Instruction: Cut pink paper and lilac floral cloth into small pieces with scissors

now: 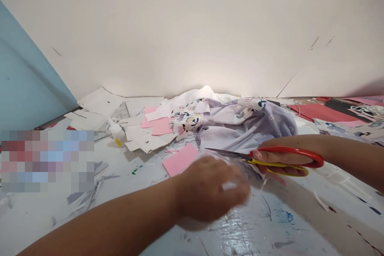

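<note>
My right hand point(273, 158) is closed round the red and yellow handles of a pair of scissors point(229, 153), whose dark blades point left over lilac fabric. Just left of and below the scissors, my left hand point(214, 190) is blurred by motion; its fingers are curled, with a small white patch showing at them that I cannot make out. Behind both hands lies a crumpled heap of lilac floral fabric point(240, 124). A pink paper piece point(181, 160) rests on the table beyond my left wrist.
White card pieces point(147, 138) and a small glue bottle point(116, 131) lie at the back left. Red sheets point(336, 114), black sheets and white string point(372, 110) are at the back right. Scraps litter the white table point(126, 176); a wall point(192, 28) rises behind it.
</note>
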A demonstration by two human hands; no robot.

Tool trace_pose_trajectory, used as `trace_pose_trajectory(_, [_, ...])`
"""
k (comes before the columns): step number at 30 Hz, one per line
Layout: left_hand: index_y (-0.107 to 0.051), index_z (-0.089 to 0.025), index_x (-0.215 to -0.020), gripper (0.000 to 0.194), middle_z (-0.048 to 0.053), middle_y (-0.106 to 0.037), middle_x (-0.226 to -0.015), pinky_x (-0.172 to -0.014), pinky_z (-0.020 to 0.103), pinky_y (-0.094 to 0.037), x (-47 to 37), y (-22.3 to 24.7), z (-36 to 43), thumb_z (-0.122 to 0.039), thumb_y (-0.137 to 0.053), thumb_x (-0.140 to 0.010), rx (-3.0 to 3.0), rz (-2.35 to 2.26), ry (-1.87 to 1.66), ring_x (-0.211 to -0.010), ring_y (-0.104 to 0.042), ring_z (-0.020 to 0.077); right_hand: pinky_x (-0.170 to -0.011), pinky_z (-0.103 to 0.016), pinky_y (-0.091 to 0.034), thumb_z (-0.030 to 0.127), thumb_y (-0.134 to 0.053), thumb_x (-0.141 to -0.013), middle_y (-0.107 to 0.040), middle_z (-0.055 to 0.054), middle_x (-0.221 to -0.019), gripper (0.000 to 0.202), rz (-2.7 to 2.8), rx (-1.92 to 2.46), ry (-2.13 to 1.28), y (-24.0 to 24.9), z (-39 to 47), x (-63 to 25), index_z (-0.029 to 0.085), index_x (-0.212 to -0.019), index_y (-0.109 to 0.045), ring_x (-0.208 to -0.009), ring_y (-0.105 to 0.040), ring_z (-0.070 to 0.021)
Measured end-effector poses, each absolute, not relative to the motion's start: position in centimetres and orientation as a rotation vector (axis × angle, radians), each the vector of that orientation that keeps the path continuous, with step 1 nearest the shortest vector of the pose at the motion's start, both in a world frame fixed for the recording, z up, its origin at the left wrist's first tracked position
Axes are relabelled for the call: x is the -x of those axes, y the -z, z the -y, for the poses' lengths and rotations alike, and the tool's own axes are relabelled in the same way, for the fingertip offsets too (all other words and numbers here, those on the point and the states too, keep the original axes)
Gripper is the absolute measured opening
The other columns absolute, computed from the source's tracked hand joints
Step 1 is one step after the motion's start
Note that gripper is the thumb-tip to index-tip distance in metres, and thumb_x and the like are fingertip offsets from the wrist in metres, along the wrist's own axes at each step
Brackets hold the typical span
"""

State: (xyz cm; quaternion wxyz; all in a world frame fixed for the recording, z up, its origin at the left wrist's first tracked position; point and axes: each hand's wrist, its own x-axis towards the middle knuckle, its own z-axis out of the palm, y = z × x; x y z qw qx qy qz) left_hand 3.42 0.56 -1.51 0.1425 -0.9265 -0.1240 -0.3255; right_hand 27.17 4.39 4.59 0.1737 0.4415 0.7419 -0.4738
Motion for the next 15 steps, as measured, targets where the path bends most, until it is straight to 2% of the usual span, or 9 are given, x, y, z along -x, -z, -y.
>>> trace_pose_trajectory(2, [-0.056,-0.017,-0.086,0.02,0.006,-0.057,-0.086,-0.065,0.029,-0.039,-2.6,1.3,-2.0,-0.013,-0.037,-0.078,2.62,0.707,0.917,-0.076,-0.05,0.0152,-0.036,-0.017,-0.032,0.066,-0.009,-0.079,-0.055,0.0,-0.05,0.068,-2.103,-1.257,1.34,-4.4,-4.5,-27.3,0.015,-0.078,-0.054,-0.031,-0.037,-0.0064])
trace_pose_trajectory(6, [-0.053,-0.016,-0.075,0.017,0.005,-0.054,-0.071,-0.055,0.029,-0.038,-1.7,1.3,-3.7,-0.013,-0.037,-0.076,2.559,1.179,0.458,-0.062,-0.05,0.0165,-0.037,-0.017,-0.032,0.068,-0.007,-0.077,-0.054,0.0,-0.047,0.071,-2.11,-1.279,1.306,-4.4,-4.6,-27.1,0.015,-0.074,-0.053,-0.03,-0.037,-0.0062])
trace_pose_trajectory(9, [-0.05,-0.015,-0.072,0.011,0.005,-0.052,-0.063,-0.046,0.029,-0.036,-2.5,1.4,-2.4,-0.012,-0.04,-0.071,2.564,1.198,0.158,-0.053,-0.05,0.0183,-0.037,-0.018,-0.033,0.068,-0.008,-0.077,-0.054,0.0,-0.046,0.069,-2.106,-1.278,1.284,-4.4,-4.5,-27.0,0.016,-0.07,-0.052,-0.031,-0.038,-0.0069])
trace_pose_trajectory(11, [-0.05,-0.014,-0.074,0.012,0.006,-0.052,-0.062,-0.044,0.029,-0.036,-3.5,1.5,-0.6,-0.009,-0.043,-0.065,2.573,1.204,0.063,-0.051,-0.051,0.0194,-0.037,-0.018,-0.033,0.069,-0.009,-0.077,-0.054,0.0,-0.047,0.068,-2.098,-1.284,1.274,-4.4,-4.5,-27.1,0.017,-0.069,-0.052,-0.031,-0.039,-0.0074])
trace_pose_trajectory(15, [-0.051,-0.011,-0.076,0.014,0.005,-0.05,-0.058,-0.041,0.028,-0.036,-5.0,2.2,2.3,-0.013,-0.049,-0.062,2.589,1.289,-0.114,-0.046,-0.051,0.0187,-0.037,-0.019,-0.034,0.07,-0.01,-0.075,-0.055,0.0,-0.049,0.068,-2.096,-1.281,1.24,-4.6,-4.6,-27.1,0.017,-0.072,-0.053,-0.032,-0.04,-0.0081])
